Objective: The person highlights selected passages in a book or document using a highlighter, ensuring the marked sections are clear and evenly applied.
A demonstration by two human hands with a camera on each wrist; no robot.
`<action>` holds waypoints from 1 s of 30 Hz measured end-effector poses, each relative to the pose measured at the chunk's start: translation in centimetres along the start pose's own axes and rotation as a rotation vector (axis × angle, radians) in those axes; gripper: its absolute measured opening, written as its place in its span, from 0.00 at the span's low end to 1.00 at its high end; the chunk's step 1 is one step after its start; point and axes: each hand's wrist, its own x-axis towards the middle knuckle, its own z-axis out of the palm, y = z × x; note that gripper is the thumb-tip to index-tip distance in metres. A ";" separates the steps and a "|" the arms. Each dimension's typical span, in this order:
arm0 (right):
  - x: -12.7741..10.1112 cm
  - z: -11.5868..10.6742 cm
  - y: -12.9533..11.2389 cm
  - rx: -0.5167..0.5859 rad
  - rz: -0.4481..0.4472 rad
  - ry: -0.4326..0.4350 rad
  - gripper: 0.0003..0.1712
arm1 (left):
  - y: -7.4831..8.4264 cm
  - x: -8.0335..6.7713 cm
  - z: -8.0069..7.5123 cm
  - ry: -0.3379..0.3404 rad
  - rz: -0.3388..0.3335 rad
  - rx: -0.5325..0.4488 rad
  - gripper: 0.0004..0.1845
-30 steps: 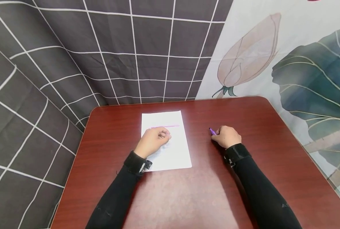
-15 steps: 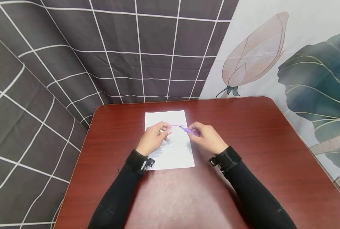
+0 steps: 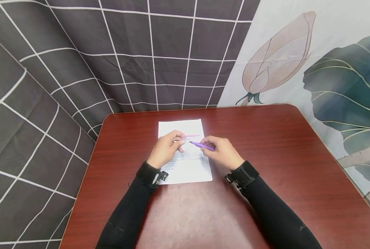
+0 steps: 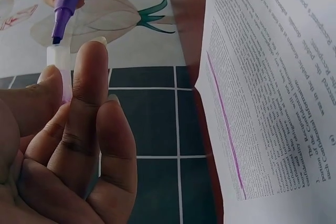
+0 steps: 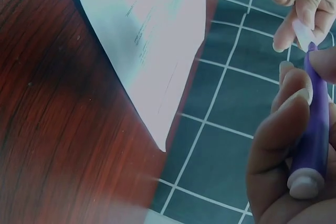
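My left hand (image 3: 167,148) pinches a translucent whitish cap (image 4: 59,59) between thumb and fingers, above the printed sheet. From the right, my right hand (image 3: 223,150) grips a purple highlighter (image 3: 203,146) with its dark tip pointing left. In the left wrist view that tip is right at the cap's mouth; whether it has entered is hard to tell. The right wrist view shows the highlighter's barrel (image 5: 313,124) lying along the curled fingers, its pale end toward the camera. On the paper (image 3: 191,169), one purple line (image 4: 227,127) runs along the printed text.
The sheet lies flat on a reddish-brown wooden table (image 3: 253,124), near its far edge. A dark grid-patterned cloth (image 3: 125,69) hangs behind and to the left. A white cloth with a flower and leaf print (image 3: 275,58) hangs at the right.
My right hand has brought the highlighter leftward from the bare table to over the sheet, its tip now at the cap. The left hand has barely moved, still pinching the cap.
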 end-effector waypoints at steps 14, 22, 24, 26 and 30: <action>0.0 -0.2 0.4 -0.002 -0.004 -0.033 0.11 | -0.2 0.1 0.1 -0.016 0.001 0.002 0.14; 0.0 -0.4 0.5 0.012 0.009 -0.049 0.12 | 0.0 0.1 0.0 -0.019 -0.005 0.019 0.13; 0.0 -0.4 0.5 0.011 0.013 -0.047 0.12 | 0.1 0.1 0.0 -0.027 -0.007 0.023 0.13; 0.0 -0.4 0.5 0.010 0.017 -0.041 0.12 | 0.1 0.0 -0.1 -0.032 -0.005 0.028 0.14; -0.2 -0.4 0.4 0.009 0.032 -0.028 0.12 | 0.0 0.0 -0.1 -0.038 -0.002 0.028 0.14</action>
